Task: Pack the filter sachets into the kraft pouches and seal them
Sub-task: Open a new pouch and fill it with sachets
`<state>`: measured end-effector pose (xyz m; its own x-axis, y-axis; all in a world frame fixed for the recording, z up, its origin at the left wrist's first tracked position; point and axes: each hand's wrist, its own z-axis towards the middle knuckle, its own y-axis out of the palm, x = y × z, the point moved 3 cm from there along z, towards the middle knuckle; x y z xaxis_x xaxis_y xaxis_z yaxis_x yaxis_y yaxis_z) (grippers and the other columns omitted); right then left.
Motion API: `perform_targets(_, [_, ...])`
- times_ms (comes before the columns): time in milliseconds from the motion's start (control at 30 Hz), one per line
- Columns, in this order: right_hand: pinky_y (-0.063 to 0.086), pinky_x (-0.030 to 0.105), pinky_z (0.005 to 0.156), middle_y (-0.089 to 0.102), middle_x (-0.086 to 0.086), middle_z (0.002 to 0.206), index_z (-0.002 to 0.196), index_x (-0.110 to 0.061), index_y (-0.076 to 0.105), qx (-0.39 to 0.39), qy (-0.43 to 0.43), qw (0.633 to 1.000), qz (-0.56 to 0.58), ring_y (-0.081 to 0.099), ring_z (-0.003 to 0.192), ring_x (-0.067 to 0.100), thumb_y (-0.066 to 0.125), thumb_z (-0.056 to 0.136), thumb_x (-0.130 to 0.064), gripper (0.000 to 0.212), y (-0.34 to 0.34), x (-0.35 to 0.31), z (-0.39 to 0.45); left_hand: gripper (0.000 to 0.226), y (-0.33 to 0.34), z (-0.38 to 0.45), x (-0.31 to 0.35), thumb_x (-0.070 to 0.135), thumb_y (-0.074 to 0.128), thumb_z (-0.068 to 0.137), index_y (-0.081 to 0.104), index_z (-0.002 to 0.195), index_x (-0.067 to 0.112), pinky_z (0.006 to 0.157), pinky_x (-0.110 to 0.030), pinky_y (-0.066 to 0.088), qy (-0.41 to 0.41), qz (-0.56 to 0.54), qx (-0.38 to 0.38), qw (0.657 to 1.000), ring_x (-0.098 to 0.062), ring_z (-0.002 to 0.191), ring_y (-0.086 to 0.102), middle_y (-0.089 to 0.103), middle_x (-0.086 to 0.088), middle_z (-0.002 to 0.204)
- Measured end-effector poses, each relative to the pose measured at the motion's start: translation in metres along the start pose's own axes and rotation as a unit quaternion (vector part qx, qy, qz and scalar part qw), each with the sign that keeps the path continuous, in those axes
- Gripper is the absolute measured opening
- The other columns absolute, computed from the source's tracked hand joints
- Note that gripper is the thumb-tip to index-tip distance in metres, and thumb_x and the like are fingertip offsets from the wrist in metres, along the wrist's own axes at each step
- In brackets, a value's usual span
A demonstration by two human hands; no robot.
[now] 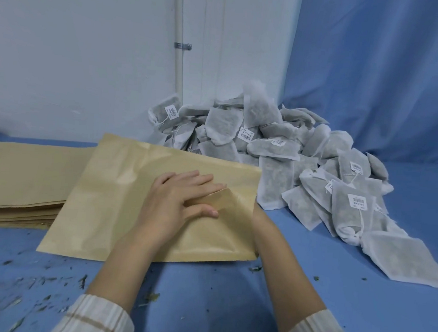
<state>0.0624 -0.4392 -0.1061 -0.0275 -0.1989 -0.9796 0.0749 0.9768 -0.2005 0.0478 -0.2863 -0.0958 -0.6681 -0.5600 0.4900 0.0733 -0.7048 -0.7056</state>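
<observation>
Left hand (181,202) is pinning the kraft pouch (121,200) flat, fingers spread; right hand, hidden inside, is apparently opening it for sachets (287,155).

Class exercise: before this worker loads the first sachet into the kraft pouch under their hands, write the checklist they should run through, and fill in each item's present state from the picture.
1. A kraft pouch lies in front of the worker, apart from the stack of pouches: ok.
2. Pouch mouth opened: cannot tell; the left hand lies on top with its thumb at a lifted flap.
3. Right hand free to fetch a sachet: cannot tell; it is hidden behind the pouch edge, only the right forearm shows.
4. Sachets at hand: ok, the pile of sachets lies right of the pouch.
5. Blue table clean: not ok, loose crumbs are scattered.
</observation>
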Motion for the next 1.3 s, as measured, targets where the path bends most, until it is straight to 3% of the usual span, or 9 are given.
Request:
perform_targets(133, [0.033,0.014,0.06,0.04,-0.003,0.073,0.071,-0.016,0.042,-0.014,0.065,0.997,-0.025,0.037,0.065,0.005,0.035,0.1,-0.009,0.031,-0.01,0.025,-0.005,0.051,0.0,-0.001,-0.004,0.059,0.056,0.066,0.049,0.117,0.057,0.109,-0.026,0.016,-0.017,0.025,0.005,1.0,-0.001,0.132,0.038,0.051,0.021,0.135])
perform_targets(200, [0.041,0.018,0.064,0.057,0.001,0.075,0.086,-0.006,0.061,-0.012,0.017,1.0,-0.017,0.051,0.068,0.01,0.047,0.095,-0.011,0.017,-0.016,0.023,-0.011,0.055,-0.002,-0.001,-0.008,0.058,0.058,0.066,0.053,0.121,0.051,0.109,-0.026,0.018,-0.028,0.043,0.025,0.998,-0.007,0.132,0.04,0.053,0.015,0.135])
perform_targets(300, [0.047,0.021,0.077,0.067,-0.006,0.091,0.114,-0.031,0.064,0.188,-0.077,0.978,-0.039,0.062,0.084,0.009,0.056,0.09,-0.026,0.026,-0.039,0.03,-0.012,0.055,-0.005,-0.003,-0.016,0.051,0.067,0.069,0.059,0.122,0.041,0.11,-0.038,0.027,-0.054,0.045,0.051,0.996,-0.015,0.131,0.044,0.055,0.006,0.135])
perform_targets(367, [0.038,0.028,0.096,0.053,0.001,0.122,0.121,-0.036,0.059,0.314,-0.043,0.915,-0.249,0.047,0.112,0.019,0.057,0.088,-0.037,0.034,-0.051,0.04,-0.011,0.053,-0.006,-0.004,-0.02,0.045,0.072,0.071,0.06,0.122,0.039,0.109,-0.041,0.029,-0.066,0.039,0.061,0.995,-0.016,0.131,0.044,0.055,0.005,0.135])
perform_targets(567, [0.014,0.035,0.116,-0.004,0.01,0.156,0.135,-0.015,0.044,0.233,0.055,0.839,-0.489,0.007,0.14,0.027,0.044,0.092,-0.047,0.054,-0.044,0.062,-0.001,0.054,-0.009,-0.004,-0.021,0.044,0.072,0.072,0.058,0.124,0.039,0.11,-0.041,0.03,-0.075,0.036,0.071,0.994,-0.016,0.132,0.043,0.054,0.005,0.136])
perform_targets(733, [0.034,0.029,0.098,0.054,0.003,0.127,0.118,-0.012,0.058,0.436,-0.091,0.855,-0.264,0.044,0.12,0.02,0.055,0.09,-0.029,0.033,-0.053,0.04,-0.017,0.053,-0.012,-0.005,-0.022,0.041,0.074,0.072,0.06,0.123,0.037,0.108,-0.041,0.031,-0.081,0.035,0.079,0.993,-0.016,0.13,0.045,0.056,0.003,0.135])
perform_targets(933, [0.036,0.0,0.058,0.052,-0.019,0.103,0.102,-0.035,0.048,0.428,-0.182,0.883,0.067,0.051,0.073,-0.017,0.067,0.079,-0.022,0.032,-0.059,0.023,-0.03,0.053,-0.015,-0.006,-0.024,0.042,0.073,0.071,0.061,0.122,0.035,0.108,-0.043,0.032,-0.086,0.026,0.09,0.992,-0.017,0.129,0.046,0.057,0.003,0.133])
perform_targets(1133, [0.045,0.012,0.069,0.062,-0.024,0.072,0.083,-0.034,0.064,0.33,-0.148,0.929,0.078,0.056,0.073,-0.01,0.08,0.07,-0.031,0.021,-0.065,0.027,-0.021,0.053,-0.018,-0.008,-0.026,0.042,0.074,0.069,0.063,0.12,0.033,0.108,-0.042,0.033,-0.09,0.021,0.098,0.991,-0.017,0.127,0.048,0.059,0.001,0.131])
perform_targets(1300, [0.052,0.027,0.078,0.067,-0.01,0.082,0.077,-0.024,0.065,0.401,-0.101,0.879,0.236,0.065,0.089,0.014,0.063,0.087,-0.033,0.014,-0.075,0.024,-0.019,0.055,-0.02,-0.008,-0.026,0.044,0.073,0.067,0.064,0.119,0.032,0.108,-0.045,0.033,-0.084,0.017,0.101,0.991,-0.017,0.127,0.049,0.059,0.0,0.131])
